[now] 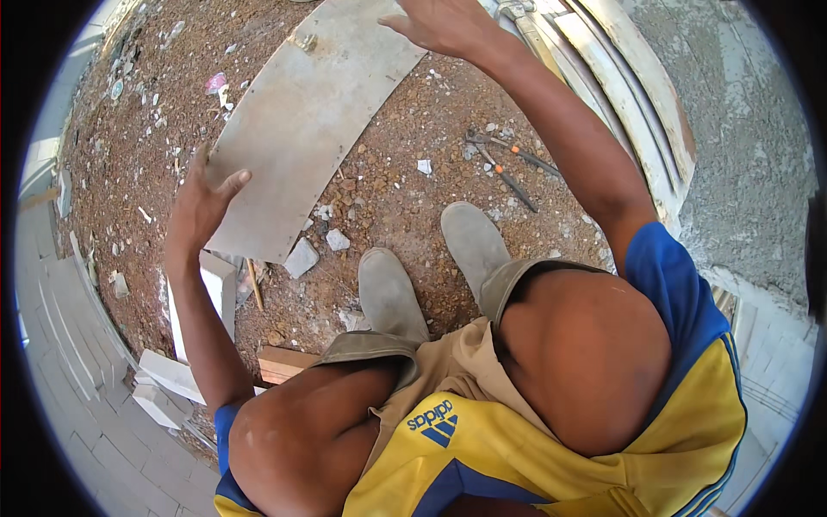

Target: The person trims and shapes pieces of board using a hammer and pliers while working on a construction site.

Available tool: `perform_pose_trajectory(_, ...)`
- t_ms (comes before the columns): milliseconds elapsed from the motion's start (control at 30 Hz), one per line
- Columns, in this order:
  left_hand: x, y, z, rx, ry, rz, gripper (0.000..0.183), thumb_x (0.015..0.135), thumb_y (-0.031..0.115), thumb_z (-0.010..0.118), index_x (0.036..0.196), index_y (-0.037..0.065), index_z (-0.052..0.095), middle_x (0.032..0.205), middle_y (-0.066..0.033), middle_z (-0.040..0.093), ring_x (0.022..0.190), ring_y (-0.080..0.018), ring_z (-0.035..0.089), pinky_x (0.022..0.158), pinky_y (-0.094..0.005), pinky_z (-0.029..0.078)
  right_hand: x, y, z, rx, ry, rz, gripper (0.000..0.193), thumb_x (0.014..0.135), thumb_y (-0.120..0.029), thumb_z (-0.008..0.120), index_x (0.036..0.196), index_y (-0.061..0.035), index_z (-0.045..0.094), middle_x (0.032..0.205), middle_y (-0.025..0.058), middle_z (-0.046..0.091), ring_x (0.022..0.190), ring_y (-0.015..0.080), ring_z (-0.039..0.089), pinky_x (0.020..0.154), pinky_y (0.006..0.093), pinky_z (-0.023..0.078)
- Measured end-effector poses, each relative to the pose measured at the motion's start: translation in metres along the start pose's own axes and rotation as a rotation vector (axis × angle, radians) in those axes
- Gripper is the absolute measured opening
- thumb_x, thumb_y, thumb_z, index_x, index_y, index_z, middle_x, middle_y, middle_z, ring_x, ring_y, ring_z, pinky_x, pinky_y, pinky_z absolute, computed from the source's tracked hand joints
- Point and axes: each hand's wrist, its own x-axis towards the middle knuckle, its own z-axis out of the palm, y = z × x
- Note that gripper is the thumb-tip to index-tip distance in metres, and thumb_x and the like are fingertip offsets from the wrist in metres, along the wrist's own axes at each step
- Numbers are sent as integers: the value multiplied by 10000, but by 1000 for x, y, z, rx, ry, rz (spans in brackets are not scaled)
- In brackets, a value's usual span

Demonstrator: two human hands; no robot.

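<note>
A long grey stone slab [314,112] lies tilted over the gravel ground in front of me. My left hand [200,207] grips its near left edge, thumb on top. My right hand [439,26] rests on its far right edge at the top of the view, fingers spread over the rim. I am crouching, with both knees and my two grey shoes [426,271] below the slab.
Pliers with orange grips [508,164] lie on the gravel to the right of the slab. Curved pale slabs [620,86] are stacked at the right. White stone blocks [194,327] and a wooden piece [280,364] sit near my left knee. Rubble is scattered around.
</note>
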Motion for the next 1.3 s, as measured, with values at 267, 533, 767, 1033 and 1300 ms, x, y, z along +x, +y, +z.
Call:
perform_pose_trajectory(267,69,-53,104,282,357,41,803,822,471,757,1460,101,438,1462,-188,467,1313,-379,490,1067,-508,400,-247,-9,-23,-394,-1078,799,1164,744,-424,828,1590,-137,81,1526,277,341,1414,443,352,1103,700,255)
perform_pose_trajectory(533,70,12,166,-247,236,308,433,893,374,701,1225,104,634,1149,-132,599,987,-335,633,839,-423,519,-281,-4,-19,-284,-997,654,840,757,-212,769,1431,-41,297,1327,265,500,1242,413,527,1019,573,432)
perform_pose_trajectory(767,80,28,196,-156,182,391,224,962,251,569,985,37,634,978,-184,629,894,-376,631,769,-475,511,-267,2,-25,487,-763,1169,345,790,-72,605,1105,-29,470,888,175,625,802,283,673,728,425,546)
perform_pose_trajectory(1033,43,46,207,-472,61,479,353,905,255,664,1161,34,563,1109,-188,594,1010,-367,609,870,-453,494,-123,-25,-61,429,-1248,711,194,770,6,539,950,-19,606,911,131,680,735,238,663,687,382,518)
perform_pose_trajectory(1300,26,21,242,-362,367,550,850,766,357,812,1431,3,416,1500,-182,405,1405,-392,348,1149,-477,310,-50,-61,4,-894,-709,-827,265,930,-186,533,1077,-49,706,1209,148,553,1203,318,488,1087,585,325)
